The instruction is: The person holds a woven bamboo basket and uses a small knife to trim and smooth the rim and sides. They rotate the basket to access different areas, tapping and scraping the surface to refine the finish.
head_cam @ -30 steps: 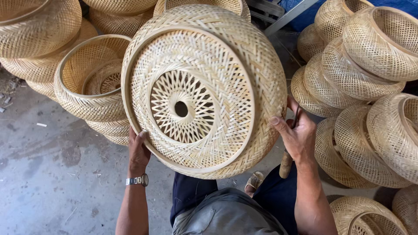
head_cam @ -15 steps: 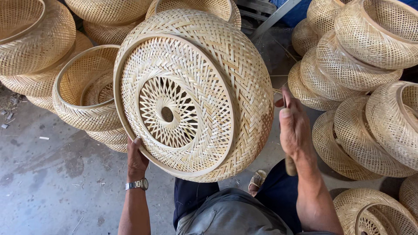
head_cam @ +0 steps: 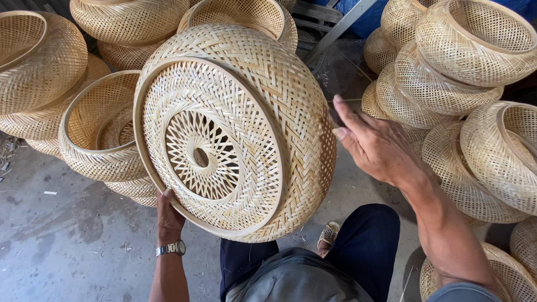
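Woven dome basket point(head_cam: 246, 112) on edge, underside facing camera; left hand point(head_cam: 169, 215) grips rim (right hand point(head_cam: 377, 145) open, beside).

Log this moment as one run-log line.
left hand: grips lower rim of woven bamboo shade | right hand: open, at shade's side | around: stacked baskets

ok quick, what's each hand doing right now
left hand: gripping the lower rim of the woven bamboo basket
right hand: open, at the basket's side, contact unclear

Left hand point(head_cam: 168, 215) reaches upward, fingers curled in a grip; right hand point(head_cam: 375, 145) is raised, open, fingers extended.
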